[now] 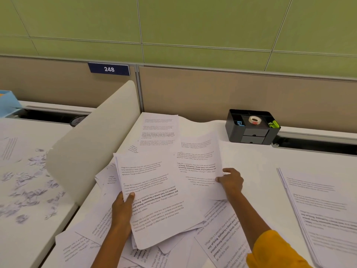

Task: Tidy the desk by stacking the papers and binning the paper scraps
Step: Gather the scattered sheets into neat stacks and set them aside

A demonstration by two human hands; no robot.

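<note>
Printed white sheets lie scattered over the white desk (257,157). My left hand (122,207) grips a small bundle of sheets (156,200) by its left edge, lifted and tilted above the pile. My right hand (230,180) pinches the right edge of another printed sheet (197,161) lying further back. More loose sheets (222,240) spread under both arms. A separate stack of papers (320,215) lies at the right. Torn paper scraps (29,186) litter the neighbouring desk on the left.
A curved white divider (92,144) separates the two desks. A black desk organiser (252,130) holding a tape roll and a green clip stands at the back against the beige partition. A light blue tray (6,105) sits at far left.
</note>
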